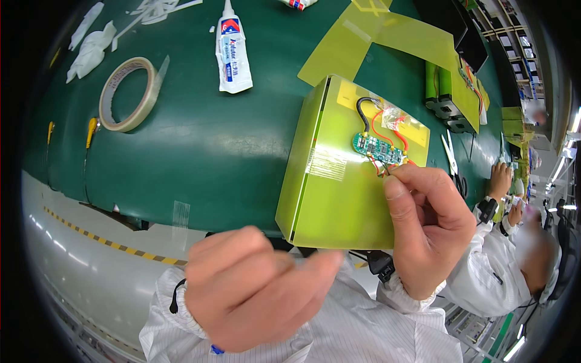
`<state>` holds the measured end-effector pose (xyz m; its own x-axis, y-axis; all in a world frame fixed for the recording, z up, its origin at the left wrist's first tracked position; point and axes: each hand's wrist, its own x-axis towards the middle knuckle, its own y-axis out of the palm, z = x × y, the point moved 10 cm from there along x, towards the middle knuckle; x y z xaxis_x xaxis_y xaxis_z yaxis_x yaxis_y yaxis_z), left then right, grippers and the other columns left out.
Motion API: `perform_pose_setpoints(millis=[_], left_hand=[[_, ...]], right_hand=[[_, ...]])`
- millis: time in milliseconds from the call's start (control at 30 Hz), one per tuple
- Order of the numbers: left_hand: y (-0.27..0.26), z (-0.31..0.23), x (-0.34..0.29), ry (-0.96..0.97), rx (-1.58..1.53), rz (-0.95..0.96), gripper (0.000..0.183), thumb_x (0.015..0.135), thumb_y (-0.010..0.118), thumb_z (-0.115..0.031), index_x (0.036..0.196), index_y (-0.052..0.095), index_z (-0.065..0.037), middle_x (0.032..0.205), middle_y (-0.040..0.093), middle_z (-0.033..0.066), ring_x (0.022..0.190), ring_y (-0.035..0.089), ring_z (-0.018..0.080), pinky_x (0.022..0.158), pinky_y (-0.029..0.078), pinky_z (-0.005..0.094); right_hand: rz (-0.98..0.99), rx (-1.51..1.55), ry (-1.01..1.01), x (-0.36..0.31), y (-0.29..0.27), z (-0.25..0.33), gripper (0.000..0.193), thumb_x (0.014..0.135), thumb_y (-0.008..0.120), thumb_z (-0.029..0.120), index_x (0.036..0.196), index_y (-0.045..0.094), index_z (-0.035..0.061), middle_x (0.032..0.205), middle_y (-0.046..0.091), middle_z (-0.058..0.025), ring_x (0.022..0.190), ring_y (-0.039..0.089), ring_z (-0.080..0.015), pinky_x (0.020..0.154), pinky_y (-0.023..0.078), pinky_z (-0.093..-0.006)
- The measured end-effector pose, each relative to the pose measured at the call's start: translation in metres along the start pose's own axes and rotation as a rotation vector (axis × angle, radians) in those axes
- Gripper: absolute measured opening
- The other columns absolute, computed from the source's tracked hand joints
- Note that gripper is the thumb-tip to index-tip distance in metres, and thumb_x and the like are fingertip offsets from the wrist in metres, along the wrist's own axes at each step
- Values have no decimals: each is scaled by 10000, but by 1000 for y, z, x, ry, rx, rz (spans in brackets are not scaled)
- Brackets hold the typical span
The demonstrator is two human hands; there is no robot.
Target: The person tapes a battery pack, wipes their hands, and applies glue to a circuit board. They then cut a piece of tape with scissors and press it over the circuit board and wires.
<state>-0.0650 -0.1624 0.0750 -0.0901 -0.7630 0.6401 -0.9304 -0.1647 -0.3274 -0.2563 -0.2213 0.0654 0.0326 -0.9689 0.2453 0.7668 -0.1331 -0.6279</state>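
A block-shaped battery pack faced with yellow-green sheets point(345, 209) stands at the table's front edge. On its face lies a small green circuit board point(376, 148) with red and black wires. Clear ribbed tape point(327, 164) crosses one of the pack's edges. My right hand point(426, 221) is closed, thumb and forefinger pinching a thin black wire just below the board. In front of the pack, my left hand point(257, 287) hovers over the table's edge. Its fingers look bent but are smeared by motion, and whether they hold anything is hidden.
A tape roll point(130, 94), white glue tube point(233, 54) and crumpled white scraps point(94, 51) lie at the far left and back. Yellow-green sheets point(342, 45) rest behind the pack. Rightward are another pack point(454, 97), scissors point(451, 157) and a co-worker's hand point(500, 180). Tape point(181, 221) hangs off the edge.
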Motion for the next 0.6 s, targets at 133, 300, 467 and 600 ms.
perform_pose_setpoints(millis=[133,300,467,600], left_hand=[[19,2,18,-30,144,112,279,661,734,10,939,723,-4,605,559,26,450,442,156,414,327,270],[33,4,26,-44,255,117,300,678,745,16,977,722,-2,598,529,35,458,425,181,423,314,292],[43,6,22,-44,228,111,300,691,743,15,990,721,-3,600,518,33,462,398,177,429,307,313],[42,10,26,-49,229,114,309,714,736,14,1022,715,-8,622,545,39,467,428,182,433,329,320]], right_hand=[[-15,6,17,-1,-4,-2,121,817,711,-31,934,708,-1,639,542,4,492,341,-32,469,272,-202],[11,188,227,2,-2,-16,78,888,667,10,928,682,-55,730,630,-20,545,433,-6,478,315,-184],[55,269,273,7,3,-14,108,928,626,27,960,628,-76,781,665,-58,636,547,-27,550,418,-171],[104,305,289,8,10,-14,98,940,606,23,972,593,-68,773,665,-64,664,566,-35,586,439,-170]])
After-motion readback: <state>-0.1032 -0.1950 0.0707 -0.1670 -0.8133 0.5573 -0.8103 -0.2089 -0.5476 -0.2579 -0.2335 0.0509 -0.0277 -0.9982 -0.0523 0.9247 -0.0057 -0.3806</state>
